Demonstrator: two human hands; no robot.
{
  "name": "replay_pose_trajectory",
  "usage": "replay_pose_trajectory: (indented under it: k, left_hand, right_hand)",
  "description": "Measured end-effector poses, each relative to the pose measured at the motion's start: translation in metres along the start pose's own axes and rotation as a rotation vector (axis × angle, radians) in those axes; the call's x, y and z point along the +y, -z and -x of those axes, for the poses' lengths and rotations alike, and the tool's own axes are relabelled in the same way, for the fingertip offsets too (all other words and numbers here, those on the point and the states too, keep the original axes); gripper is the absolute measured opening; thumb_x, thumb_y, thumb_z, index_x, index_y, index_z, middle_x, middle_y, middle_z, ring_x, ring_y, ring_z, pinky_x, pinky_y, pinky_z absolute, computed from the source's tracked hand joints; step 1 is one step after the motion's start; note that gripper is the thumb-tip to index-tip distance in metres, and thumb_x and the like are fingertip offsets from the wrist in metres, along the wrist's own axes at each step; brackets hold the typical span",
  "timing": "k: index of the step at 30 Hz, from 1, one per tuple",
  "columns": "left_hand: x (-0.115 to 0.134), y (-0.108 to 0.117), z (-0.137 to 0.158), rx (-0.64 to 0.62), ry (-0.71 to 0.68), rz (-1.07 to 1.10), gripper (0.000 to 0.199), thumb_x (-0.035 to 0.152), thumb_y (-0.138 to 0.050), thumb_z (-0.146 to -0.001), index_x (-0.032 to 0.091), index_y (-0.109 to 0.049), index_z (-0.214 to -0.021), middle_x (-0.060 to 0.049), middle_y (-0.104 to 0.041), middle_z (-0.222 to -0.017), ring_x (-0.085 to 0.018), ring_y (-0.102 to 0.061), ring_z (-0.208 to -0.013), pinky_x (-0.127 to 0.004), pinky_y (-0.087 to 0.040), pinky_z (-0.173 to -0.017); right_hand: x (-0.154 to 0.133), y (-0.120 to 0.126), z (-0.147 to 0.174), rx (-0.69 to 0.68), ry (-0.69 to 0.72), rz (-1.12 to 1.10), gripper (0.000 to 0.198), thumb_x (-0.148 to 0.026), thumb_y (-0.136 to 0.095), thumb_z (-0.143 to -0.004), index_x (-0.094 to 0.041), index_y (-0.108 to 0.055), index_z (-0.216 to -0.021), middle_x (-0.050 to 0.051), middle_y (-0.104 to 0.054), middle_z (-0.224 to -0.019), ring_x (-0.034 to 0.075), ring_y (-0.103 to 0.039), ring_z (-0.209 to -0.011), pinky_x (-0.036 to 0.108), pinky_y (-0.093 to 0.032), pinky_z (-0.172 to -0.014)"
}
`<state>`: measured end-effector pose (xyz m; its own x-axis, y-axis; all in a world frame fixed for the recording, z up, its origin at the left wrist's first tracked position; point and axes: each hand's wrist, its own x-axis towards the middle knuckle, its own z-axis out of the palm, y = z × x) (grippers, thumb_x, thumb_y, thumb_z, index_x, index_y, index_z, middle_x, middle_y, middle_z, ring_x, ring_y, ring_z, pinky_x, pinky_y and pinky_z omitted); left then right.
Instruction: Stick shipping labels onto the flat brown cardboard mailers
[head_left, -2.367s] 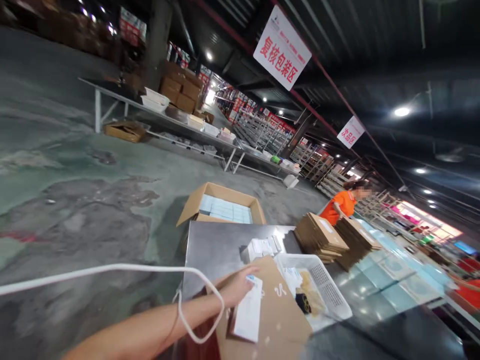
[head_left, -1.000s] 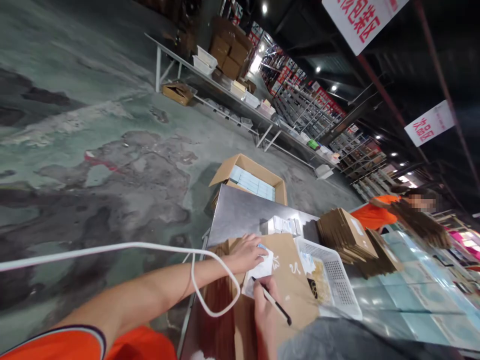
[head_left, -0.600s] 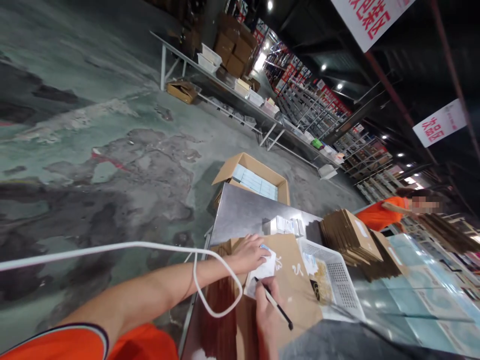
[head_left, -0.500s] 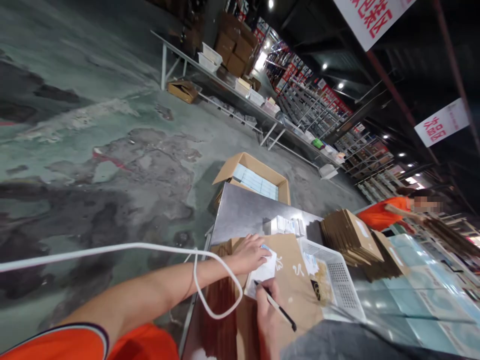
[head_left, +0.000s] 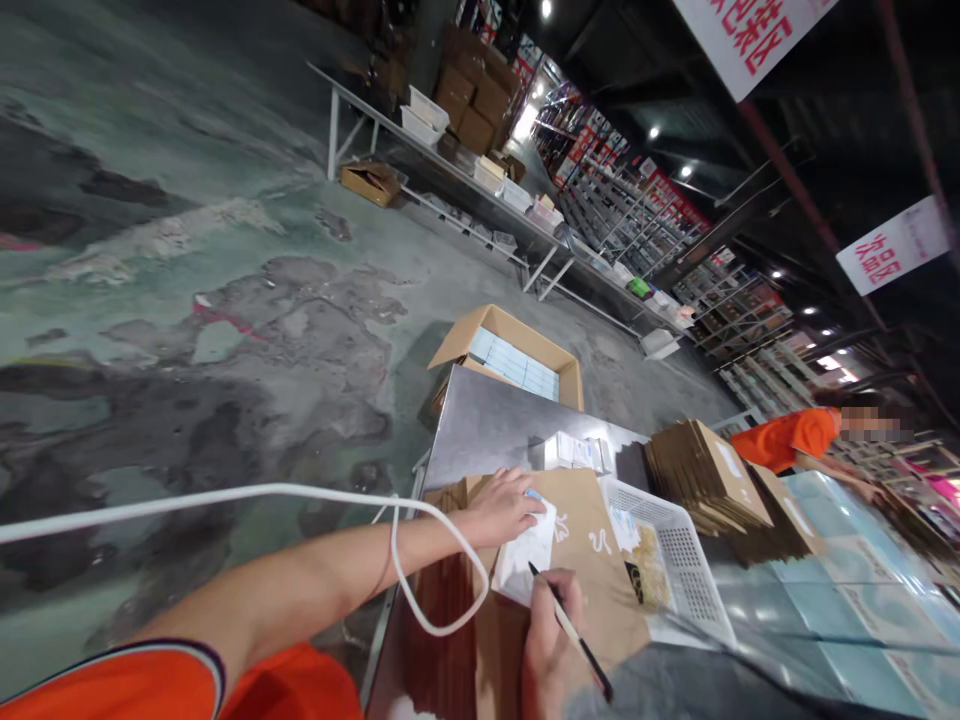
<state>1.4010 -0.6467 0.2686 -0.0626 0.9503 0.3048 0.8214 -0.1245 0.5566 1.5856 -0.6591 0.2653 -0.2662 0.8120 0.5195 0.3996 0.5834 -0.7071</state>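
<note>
My left hand [head_left: 501, 508] presses flat on the top edge of a white paper slip [head_left: 528, 553] that lies on a brown cardboard sheet [head_left: 592, 590] on the steel table [head_left: 495, 430]. My right hand [head_left: 551, 640] grips a black pen [head_left: 571, 632], with its tip touching the lower part of the slip. A white cable [head_left: 315, 500] loops over my left forearm.
A white perforated basket [head_left: 679, 575] sits right of the cardboard, stacks of flat cartons [head_left: 705, 480] beyond it. Small white boxes [head_left: 577, 452] lie further back. An open carton [head_left: 510, 360] stands on the floor past the table end. A person in orange [head_left: 795, 440] works at the right.
My right hand came in with the pen and set it on the slip; since then it has slid down along the slip. My left hand stays pressed on it.
</note>
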Motion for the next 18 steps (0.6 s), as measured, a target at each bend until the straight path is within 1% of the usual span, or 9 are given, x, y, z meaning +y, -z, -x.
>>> replay_pose_trajectory:
  k: [1,2,5,6,9,12,15,18]
  left_hand:
    - [-0.0001,-0.0003,0.0002,0.004,-0.003,0.0,0.022,0.024,-0.068,-0.095,0.029,-0.081,-0.112,-0.01,-0.072,-0.104,-0.03,-0.061,-0.108,-0.044,-0.049,-0.093]
    - [-0.0002,-0.0004,0.0004,0.009,-0.008,0.001,0.022,0.025,-0.068,-0.095,0.029,-0.08,-0.112,-0.01,-0.072,-0.105,-0.03,-0.06,-0.108,-0.044,-0.048,-0.093]
    - [-0.0001,-0.0002,0.0005,0.016,-0.014,0.004,0.021,0.025,-0.066,-0.096,0.029,-0.08,-0.112,-0.009,-0.073,-0.105,-0.03,-0.06,-0.108,-0.043,-0.048,-0.091]
    - [-0.0001,-0.0004,0.0004,0.016,-0.012,0.003,0.021,0.025,-0.066,-0.096,0.029,-0.081,-0.111,-0.009,-0.073,-0.104,-0.03,-0.06,-0.107,-0.044,-0.048,-0.09]
    - [-0.0008,-0.0017,-0.0001,0.016,-0.008,0.0,0.02,0.025,-0.067,-0.095,0.029,-0.081,-0.109,-0.01,-0.073,-0.103,-0.031,-0.061,-0.105,-0.044,-0.048,-0.089]
    - [-0.0016,-0.0033,-0.0006,0.017,-0.013,0.0,0.021,0.027,-0.067,-0.095,0.029,-0.081,-0.11,-0.01,-0.073,-0.106,-0.031,-0.06,-0.107,-0.044,-0.047,-0.09]
    - [-0.0013,-0.003,-0.0005,0.011,-0.009,0.0,0.021,0.026,-0.067,-0.095,0.029,-0.081,-0.111,-0.01,-0.073,-0.106,-0.031,-0.061,-0.107,-0.044,-0.047,-0.089]
    - [-0.0003,-0.0011,-0.0001,0.006,-0.008,0.0,0.02,0.027,-0.067,-0.095,0.029,-0.081,-0.11,-0.009,-0.073,-0.105,-0.03,-0.061,-0.106,-0.043,-0.047,-0.089]
  right_hand:
    - [-0.0002,0.0018,0.0014,0.001,0.018,-0.002,0.016,-0.028,-0.057,-0.084,-0.026,-0.059,-0.068,-0.007,-0.057,-0.059,0.015,-0.054,-0.055,0.024,-0.043,-0.057]
    - [-0.0005,0.0031,0.0029,-0.027,0.039,-0.003,0.017,-0.028,-0.057,-0.086,-0.026,-0.059,-0.069,-0.007,-0.057,-0.06,0.014,-0.055,-0.055,0.024,-0.044,-0.058]
    - [-0.0011,0.0036,0.0068,-0.185,0.06,0.013,0.016,-0.028,-0.057,-0.088,-0.026,-0.06,-0.073,-0.007,-0.06,-0.063,0.015,-0.057,-0.057,0.024,-0.046,-0.06]
    - [-0.001,0.0028,0.0073,-0.211,0.052,0.027,0.016,-0.029,-0.057,-0.089,-0.026,-0.06,-0.073,-0.007,-0.06,-0.063,0.015,-0.057,-0.057,0.025,-0.046,-0.06]
    - [-0.0006,0.0,0.0068,-0.203,0.02,0.049,0.017,-0.029,-0.056,-0.089,-0.026,-0.058,-0.072,-0.006,-0.059,-0.061,0.016,-0.057,-0.056,0.026,-0.046,-0.059]
    - [-0.0019,-0.0002,0.0046,-0.237,0.017,0.037,0.018,-0.028,-0.055,-0.089,-0.025,-0.056,-0.071,-0.006,-0.057,-0.06,0.015,-0.055,-0.055,0.026,-0.045,-0.058]
    - [-0.0046,0.0013,0.0027,-0.262,0.046,0.034,0.016,-0.026,-0.056,-0.088,-0.025,-0.056,-0.072,-0.007,-0.057,-0.06,0.014,-0.054,-0.053,0.024,-0.044,-0.058]
    - [-0.0064,0.0013,0.0019,-0.225,0.084,0.001,0.015,-0.024,-0.055,-0.086,-0.025,-0.057,-0.071,-0.008,-0.057,-0.06,0.014,-0.053,-0.053,0.024,-0.044,-0.057]
